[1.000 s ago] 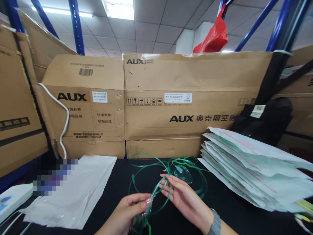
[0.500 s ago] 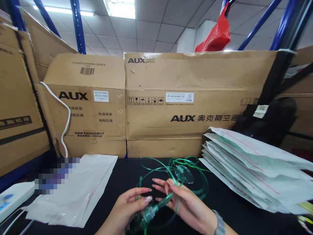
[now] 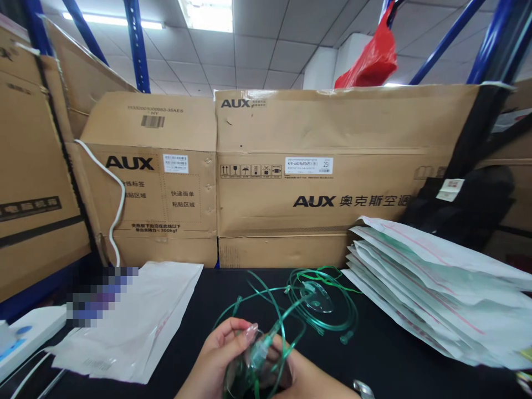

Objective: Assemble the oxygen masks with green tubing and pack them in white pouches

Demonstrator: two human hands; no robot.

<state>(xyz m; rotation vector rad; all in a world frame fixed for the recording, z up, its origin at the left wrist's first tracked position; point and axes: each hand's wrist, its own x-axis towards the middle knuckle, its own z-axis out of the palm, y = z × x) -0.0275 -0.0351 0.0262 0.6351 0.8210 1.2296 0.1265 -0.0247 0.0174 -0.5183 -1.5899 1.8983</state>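
Note:
A clear green oxygen mask (image 3: pixel 241 371) is low in the middle of the view. My left hand (image 3: pixel 226 349) pinches its edge between thumb and fingers, closed on it. From the other side my right hand (image 3: pixel 311 371) cups the mask, its fingers largely hidden behind the mask and tubing. A connector (image 3: pixel 260 352) sits on the mask's front, with a green tube rising from it. Beyond the hands, a second oxygen mask (image 3: pixel 318 296) lies on the black table (image 3: pixel 183 354) among coiled green tubing (image 3: pixel 353 316).
White plastic mailing bags (image 3: pixel 432 293) are stacked at the right, and another white bag (image 3: pixel 128 327) lies at the left beside a white power strip (image 3: pixel 33 335). AUX cardboard boxes (image 3: pixel 270 221) form a wall behind the table. A red bag (image 3: pixel 369 61) hangs above.
My right hand has let go of the green tubing and moved down to the mask. The tubing has dropped onto the table, uncovering the second mask. My left hand stays at the held mask.

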